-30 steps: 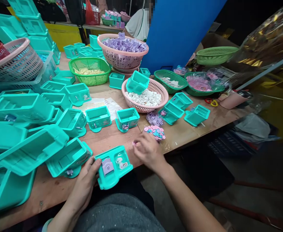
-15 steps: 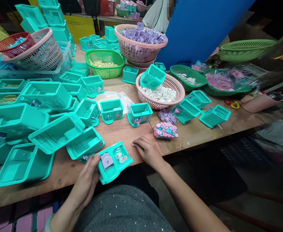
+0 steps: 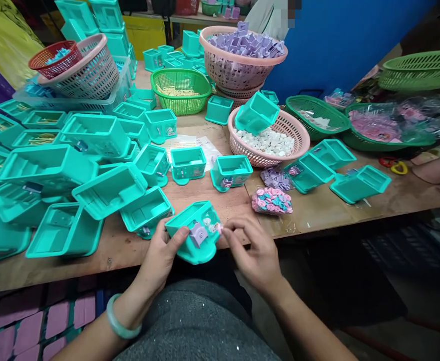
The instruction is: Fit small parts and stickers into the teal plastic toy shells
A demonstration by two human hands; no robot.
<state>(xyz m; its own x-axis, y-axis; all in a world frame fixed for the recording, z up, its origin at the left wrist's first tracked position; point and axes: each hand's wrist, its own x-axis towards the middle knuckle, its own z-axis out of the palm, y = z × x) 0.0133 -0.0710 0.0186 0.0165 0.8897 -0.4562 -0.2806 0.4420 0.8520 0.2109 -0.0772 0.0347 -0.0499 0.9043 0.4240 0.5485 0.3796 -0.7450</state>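
Note:
My left hand (image 3: 160, 260) grips a teal plastic box (image 3: 193, 213) by its left end, thumb on the front. A purple plastic piece (image 3: 198, 234) sits on that face, beside a small printed picture. My right hand (image 3: 255, 253) is closed in a pinch on a small pink piece (image 3: 219, 228), which is at the box's right edge; whether it touches the box I cannot tell. Just beyond my right hand lies a clear bag of pink and teal swirl pieces (image 3: 271, 201), with a bag of purple pieces (image 3: 277, 178) behind it.
Many teal boxes (image 3: 109, 188) crowd the table's left side. A pink basket (image 3: 268, 159) holds white pieces and one teal box; another pink basket (image 3: 244, 57) is heaped with purple pieces. Green baskets (image 3: 182, 106) stand farther back. Yellow-handled scissors (image 3: 398, 168) lie at right.
The teal box has been raised and tilted in my left hand. My right hand has brought the small pink piece from over the table to the box. The view has shifted left.

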